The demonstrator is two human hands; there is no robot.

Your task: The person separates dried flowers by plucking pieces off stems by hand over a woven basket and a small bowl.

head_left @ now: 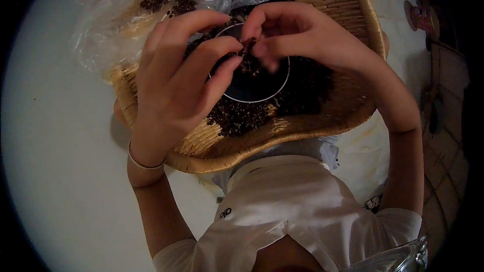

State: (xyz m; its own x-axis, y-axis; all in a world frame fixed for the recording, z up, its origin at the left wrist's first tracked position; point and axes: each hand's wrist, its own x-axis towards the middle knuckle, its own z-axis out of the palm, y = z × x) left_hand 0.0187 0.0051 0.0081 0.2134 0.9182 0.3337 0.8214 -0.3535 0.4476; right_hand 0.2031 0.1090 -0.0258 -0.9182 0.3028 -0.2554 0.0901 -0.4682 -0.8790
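Over a round dark bowl with a thin white rim (pixel 250 102), both hands meet at a small cluster of dark dried berries on thin stems (pixel 249 65). My left hand (pixel 176 70) pinches its left side between thumb and fingertip. From the right, my right hand (pixel 297 35) closes on the same cluster with thumb and forefinger, its other fingers curled. Loose dark dried bits (pixel 237 118) surround the bowl inside a shallow woven basket (pixel 227 162). The bowl's contents are too dark to make out.
A clear plastic bag (pixel 111 30) lies across the basket's far left side, with more dark clusters (pixel 174 0) in it. The basket rests close against my body, over a pale surface (pixel 65 146). A spool-like object (pixel 422 18) is at far right.
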